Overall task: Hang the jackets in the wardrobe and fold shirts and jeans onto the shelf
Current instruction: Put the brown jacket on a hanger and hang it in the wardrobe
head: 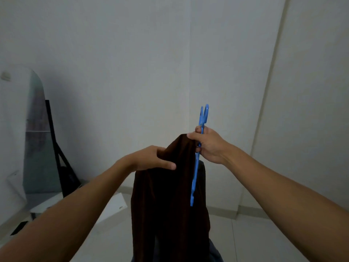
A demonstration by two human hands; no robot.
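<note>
At the frame's centre my right hand [209,146] grips the blue hanger [197,157] by its neck while my left hand [151,158] pinches the dark brown jacket [166,205], so I should feed 1 shoulder fully over the hanger's arm, keeping the fabric taut.
</note>
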